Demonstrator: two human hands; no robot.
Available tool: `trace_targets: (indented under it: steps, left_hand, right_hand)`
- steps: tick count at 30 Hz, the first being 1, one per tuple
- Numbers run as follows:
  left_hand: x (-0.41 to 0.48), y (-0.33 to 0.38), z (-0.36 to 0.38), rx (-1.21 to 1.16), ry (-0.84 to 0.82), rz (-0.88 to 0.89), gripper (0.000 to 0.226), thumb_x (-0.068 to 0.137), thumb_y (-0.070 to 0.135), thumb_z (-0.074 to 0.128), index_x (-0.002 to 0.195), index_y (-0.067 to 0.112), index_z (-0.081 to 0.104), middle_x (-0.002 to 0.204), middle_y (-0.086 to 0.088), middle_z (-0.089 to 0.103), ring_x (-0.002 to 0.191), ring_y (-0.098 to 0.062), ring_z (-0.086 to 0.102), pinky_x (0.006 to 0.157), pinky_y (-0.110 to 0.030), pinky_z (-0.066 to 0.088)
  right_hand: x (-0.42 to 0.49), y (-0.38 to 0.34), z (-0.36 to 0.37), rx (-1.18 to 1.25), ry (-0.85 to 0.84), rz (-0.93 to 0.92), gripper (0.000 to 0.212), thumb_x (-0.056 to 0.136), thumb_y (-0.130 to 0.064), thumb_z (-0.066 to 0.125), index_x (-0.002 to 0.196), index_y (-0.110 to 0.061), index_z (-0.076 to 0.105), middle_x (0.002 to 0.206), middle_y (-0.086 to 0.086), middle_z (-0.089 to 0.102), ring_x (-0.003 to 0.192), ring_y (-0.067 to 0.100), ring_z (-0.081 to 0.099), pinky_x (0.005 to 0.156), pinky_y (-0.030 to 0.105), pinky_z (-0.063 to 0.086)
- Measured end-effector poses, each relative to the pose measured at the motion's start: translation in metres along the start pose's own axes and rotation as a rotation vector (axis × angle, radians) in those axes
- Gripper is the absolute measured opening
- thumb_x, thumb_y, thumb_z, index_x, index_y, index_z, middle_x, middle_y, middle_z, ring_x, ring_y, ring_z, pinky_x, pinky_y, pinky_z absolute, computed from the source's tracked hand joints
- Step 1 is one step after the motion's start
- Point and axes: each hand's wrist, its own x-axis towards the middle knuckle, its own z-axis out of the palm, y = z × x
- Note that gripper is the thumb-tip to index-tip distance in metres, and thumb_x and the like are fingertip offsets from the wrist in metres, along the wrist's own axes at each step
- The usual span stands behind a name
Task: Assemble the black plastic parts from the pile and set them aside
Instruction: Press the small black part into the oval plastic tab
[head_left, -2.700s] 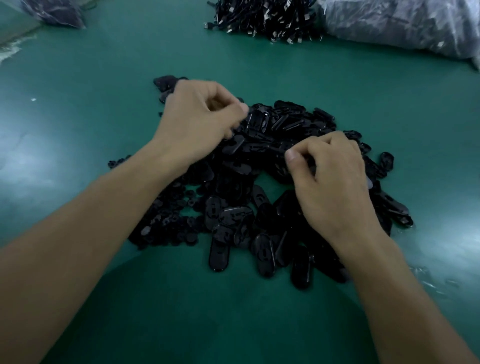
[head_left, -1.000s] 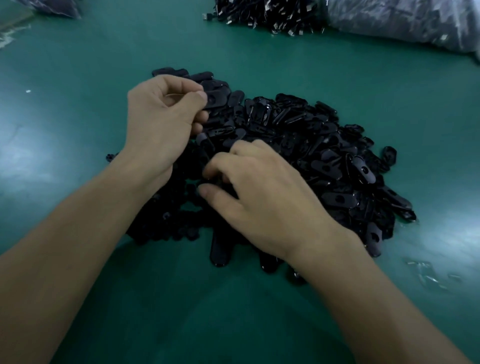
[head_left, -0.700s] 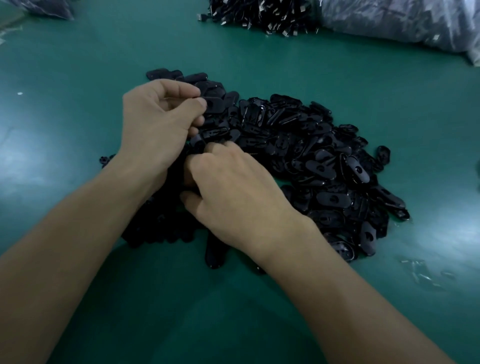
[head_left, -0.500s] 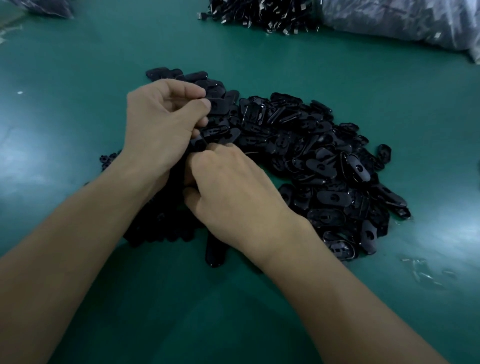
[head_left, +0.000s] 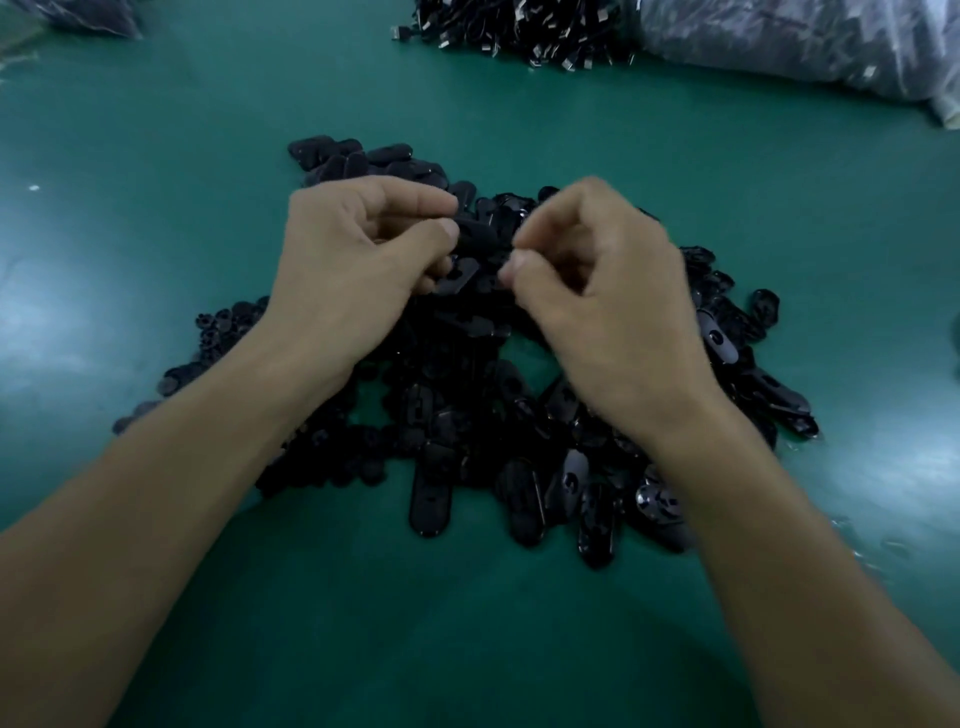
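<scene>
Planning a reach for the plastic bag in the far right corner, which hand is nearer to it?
Right. The right hand is over the pile, below and left of the bag; the left hand, pinching a black part, is farther left.

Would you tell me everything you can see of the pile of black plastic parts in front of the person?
The pile of black plastic parts is a loose, sprawling heap of glossy, flat oblong pieces with rounded ends, some showing a hole, overlapping at all angles on the green table. Smaller, rounder bits gather at its left edge. Above its middle the left hand pinches one oblong piece; the right hand, blurred, curls beside it; I cannot tell whether it holds anything.
</scene>
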Motion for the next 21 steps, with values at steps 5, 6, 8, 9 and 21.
trace_targets:
  steps: [5, 6, 8, 9, 21]
  left_hand:
    - [-0.011, 0.003, 0.008, 0.01, -0.087, 0.036, 0.013, 0.088, 0.009, 0.074, 0.089, 0.022, 0.075, 0.071, 0.004, 0.075, 0.067, -0.01, 0.071, 0.063, -0.019, 0.055]
    - [-0.011, 0.004, 0.009, 0.002, -0.097, 0.033, 0.013, 0.088, 0.008, 0.074, 0.089, 0.021, 0.075, 0.071, 0.003, 0.075, 0.067, -0.01, 0.071, 0.063, -0.02, 0.056]
    - [-0.012, 0.004, 0.009, -0.006, -0.112, 0.03, 0.013, 0.088, 0.007, 0.074, 0.089, 0.02, 0.075, 0.07, 0.003, 0.075, 0.067, -0.011, 0.07, 0.063, -0.02, 0.056]
    - [-0.012, 0.005, 0.009, -0.005, -0.115, 0.03, 0.013, 0.088, 0.007, 0.074, 0.089, 0.02, 0.075, 0.07, 0.003, 0.074, 0.067, -0.011, 0.07, 0.063, -0.02, 0.056]
    - [-0.011, 0.003, 0.008, -0.019, -0.093, 0.042, 0.011, 0.087, 0.01, 0.074, 0.089, 0.021, 0.075, 0.07, 0.003, 0.075, 0.066, -0.01, 0.071, 0.062, -0.019, 0.055]
  right_hand:
    - [-0.006, 0.023, -0.015, 0.3, 0.154, 0.147, 0.014, 0.088, -0.012, 0.076, 0.086, -0.026, 0.074, 0.077, -0.008, 0.075, 0.07, 0.005, 0.069, 0.066, 0.017, 0.051]
    - [-0.007, 0.025, -0.017, 0.349, 0.164, 0.174, 0.014, 0.088, -0.01, 0.074, 0.088, -0.024, 0.075, 0.078, -0.004, 0.076, 0.071, 0.007, 0.069, 0.064, 0.016, 0.05]
    - [-0.007, 0.029, -0.018, 0.427, 0.16, 0.218, 0.016, 0.089, -0.006, 0.072, 0.092, -0.022, 0.074, 0.083, 0.001, 0.077, 0.073, 0.01, 0.071, 0.064, 0.018, 0.051]
    - [-0.008, 0.03, -0.018, 0.449, 0.15, 0.229, 0.018, 0.089, -0.004, 0.072, 0.095, -0.022, 0.073, 0.084, 0.001, 0.077, 0.074, 0.01, 0.071, 0.064, 0.018, 0.051]
    - [-0.009, 0.036, -0.019, 0.505, 0.082, 0.223, 0.018, 0.095, -0.001, 0.062, 0.095, -0.017, 0.07, 0.088, 0.005, 0.077, 0.078, 0.015, 0.073, 0.068, 0.021, 0.055]
